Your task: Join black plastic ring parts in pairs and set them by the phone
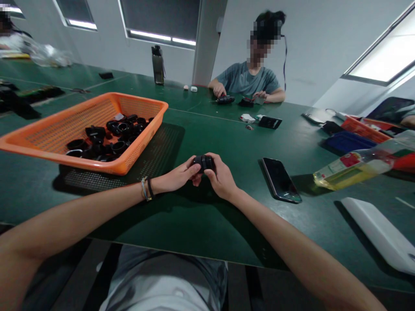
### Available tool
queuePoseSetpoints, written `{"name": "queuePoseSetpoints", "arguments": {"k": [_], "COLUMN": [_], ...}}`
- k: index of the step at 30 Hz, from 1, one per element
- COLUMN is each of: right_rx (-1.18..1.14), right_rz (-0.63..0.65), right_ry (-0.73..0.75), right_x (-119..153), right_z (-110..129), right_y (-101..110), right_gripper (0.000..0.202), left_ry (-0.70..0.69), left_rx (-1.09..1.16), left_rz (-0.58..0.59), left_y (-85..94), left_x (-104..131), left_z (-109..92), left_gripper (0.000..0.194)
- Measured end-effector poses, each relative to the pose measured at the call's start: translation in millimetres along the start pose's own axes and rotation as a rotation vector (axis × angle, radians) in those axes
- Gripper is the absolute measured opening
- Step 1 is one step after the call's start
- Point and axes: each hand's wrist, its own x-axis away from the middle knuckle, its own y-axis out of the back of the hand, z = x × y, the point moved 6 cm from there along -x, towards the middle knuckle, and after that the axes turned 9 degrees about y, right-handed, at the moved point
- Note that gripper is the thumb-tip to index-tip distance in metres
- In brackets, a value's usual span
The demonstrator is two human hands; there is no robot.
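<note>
Both of my hands hold one small black ribbed cylindrical part (204,163) just above the green table. My left hand (183,175) grips its left end, thumb across the front. Around the right end curl the thumb and fingers of my right hand (222,176). Parts of the black piece are covered by my fingers, so its full shape cannot be made out. To the left of my hands, an orange plastic basket (142,149) contains several black ring-shaped and tube-like parts (123,128).
On the right lie a phone (281,180), a tilted bottle of yellow liquid (353,168) and a white block-like object (378,231). Across the green table (201,129) sits a person (251,80) with a dark tool (225,99). A dark water bottle (158,67) stands at the back.
</note>
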Motion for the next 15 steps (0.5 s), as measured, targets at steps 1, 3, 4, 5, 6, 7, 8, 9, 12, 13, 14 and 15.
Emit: {"name": "queuePoseSetpoints", "arguments": {"k": [1, 3, 4, 5, 6, 7, 8, 9, 12, 13, 14, 15], "right_rx": [0.005, 0.014, 0.018, 0.021, 0.021, 0.017, 0.012, 0.004, -0.025, -0.037, -0.051, -0.067], "right_rz": [0.005, 0.009, 0.007, 0.003, -0.003, -0.01, -0.019, -0.029, -0.065, -0.077, -0.087, -0.096], "right_ry": [0.011, 0.024, 0.023, 0.018, 0.009, -0.003, -0.018, -0.035, -0.106, -0.135, -0.165, -0.195], "right_x": [0, 0, 0, 0, 0, 1, 1, 1, 3, 3, 4, 4], "right_z": [0, 1, 1, 2, 3, 4, 5, 6, 10, 11, 11, 11], "right_y": [0, -1, -1, -1, -1, -1, -1, -1, 0, 0, -1, -1], "right_gripper": [0.051, 0.051, 0.05, 0.05, 0.049, 0.049, 0.048, 0.048, 0.046, 0.046, 0.045, 0.045], "left_ry": [-0.011, -0.032, -0.039, -0.046, -0.053, -0.062, -0.072, -0.083, -0.112, -0.119, -0.127, -0.139], "left_rx": [-0.019, -0.09, -0.128, -0.161, -0.188, -0.209, -0.226, -0.24, -0.279, -0.298, -0.325, -0.36], "left_rz": [-0.008, -0.037, -0.055, -0.073, -0.087, -0.102, -0.116, -0.129, -0.163, -0.172, -0.184, -0.197], "left_y": [0.5, 1.6, 2.1, 2.4, 2.5, 2.6, 2.6, 2.7, 3.7, 4.3, 5.1, 6.1], "left_x": [0, 2, 3, 4, 5, 6, 7, 7, 9, 9, 8, 8], "left_z": [-2, -7, -10, -12, -13, -15, -16, -16, -17, -17, -18, -18], "left_gripper": [0.049, 0.048, 0.047, 0.045, 0.044, 0.043, 0.042, 0.041, 0.04, 0.04, 0.039, 0.039]}}
